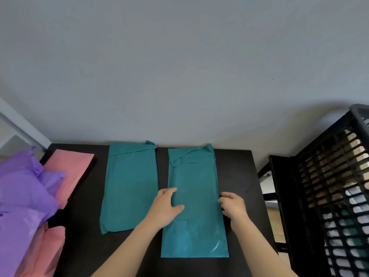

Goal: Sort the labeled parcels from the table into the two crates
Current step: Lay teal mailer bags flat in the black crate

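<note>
Two flat teal parcels lie side by side on the black table (237, 176). The left teal parcel (129, 186) lies untouched. On the right teal parcel (194, 172), my left hand (166, 204) rests flat at its left edge, fingers straight and spread. My right hand (232, 204) sits at the parcel's right edge with its fingers curled around that edge. No label shows on either teal parcel. A black slatted crate (327, 196) stands to the right of the table, with white and teal items visible through its slats.
A pink parcel (69, 172) lies at the table's back left, and another pink one (48, 252) sits at the front left. Crumpled purple bags (22, 196) are heaped over them at the left edge. A grey wall rises behind the table.
</note>
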`<action>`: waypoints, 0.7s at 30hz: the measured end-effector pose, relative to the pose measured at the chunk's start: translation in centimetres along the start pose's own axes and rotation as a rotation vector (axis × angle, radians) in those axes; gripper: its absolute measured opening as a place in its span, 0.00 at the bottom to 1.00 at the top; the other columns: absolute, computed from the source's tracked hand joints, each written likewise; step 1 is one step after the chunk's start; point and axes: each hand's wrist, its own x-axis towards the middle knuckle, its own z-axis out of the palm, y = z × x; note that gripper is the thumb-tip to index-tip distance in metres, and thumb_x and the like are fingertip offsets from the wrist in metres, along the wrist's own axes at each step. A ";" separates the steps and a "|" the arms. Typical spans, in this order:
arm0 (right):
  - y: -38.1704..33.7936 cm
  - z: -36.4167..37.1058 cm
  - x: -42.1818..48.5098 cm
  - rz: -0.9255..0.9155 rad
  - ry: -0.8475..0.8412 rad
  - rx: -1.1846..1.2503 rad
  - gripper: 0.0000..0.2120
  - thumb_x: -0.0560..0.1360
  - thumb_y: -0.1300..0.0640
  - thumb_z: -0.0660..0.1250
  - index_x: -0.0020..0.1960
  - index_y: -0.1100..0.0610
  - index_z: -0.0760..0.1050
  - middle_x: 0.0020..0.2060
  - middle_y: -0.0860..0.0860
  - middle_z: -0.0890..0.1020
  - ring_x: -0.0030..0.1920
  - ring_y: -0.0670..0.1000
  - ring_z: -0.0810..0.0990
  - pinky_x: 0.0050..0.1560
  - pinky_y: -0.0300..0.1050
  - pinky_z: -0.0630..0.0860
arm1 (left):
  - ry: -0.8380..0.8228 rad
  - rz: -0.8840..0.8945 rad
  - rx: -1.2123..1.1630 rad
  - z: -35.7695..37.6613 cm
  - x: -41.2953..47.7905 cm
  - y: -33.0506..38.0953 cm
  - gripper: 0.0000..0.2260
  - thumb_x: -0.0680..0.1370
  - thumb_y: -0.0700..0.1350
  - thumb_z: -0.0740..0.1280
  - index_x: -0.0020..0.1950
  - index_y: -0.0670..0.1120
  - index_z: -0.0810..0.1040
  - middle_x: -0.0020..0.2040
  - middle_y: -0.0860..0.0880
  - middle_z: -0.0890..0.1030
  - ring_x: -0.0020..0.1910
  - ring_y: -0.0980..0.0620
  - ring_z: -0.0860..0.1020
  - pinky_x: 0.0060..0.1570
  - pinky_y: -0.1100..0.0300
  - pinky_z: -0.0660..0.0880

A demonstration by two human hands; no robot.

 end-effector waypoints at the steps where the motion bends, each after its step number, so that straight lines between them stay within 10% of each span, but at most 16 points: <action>1: 0.0 0.0 0.0 0.002 0.002 0.008 0.18 0.72 0.64 0.65 0.61 0.58 0.77 0.55 0.56 0.81 0.56 0.56 0.79 0.59 0.54 0.76 | -0.001 0.004 -0.001 0.1 0.1 0.0 0.29 0.78 0.48 0.67 0.76 0.48 0.59 0.73 0.48 0.60 0.71 0.51 0.62 0.69 0.61 0.60; 21: -7.1 -5.2 -4.4 -0.246 -0.226 0.344 0.08 0.71 0.69 0.69 0.48 0.60 0.81 0.38 0.54 0.84 0.35 0.49 0.81 0.34 0.40 0.77 | 0.119 0.006 -0.382 2.0 0.3 4.7 0.21 0.78 0.48 0.67 0.70 0.51 0.68 0.68 0.53 0.71 0.69 0.52 0.68 0.62 0.61 0.66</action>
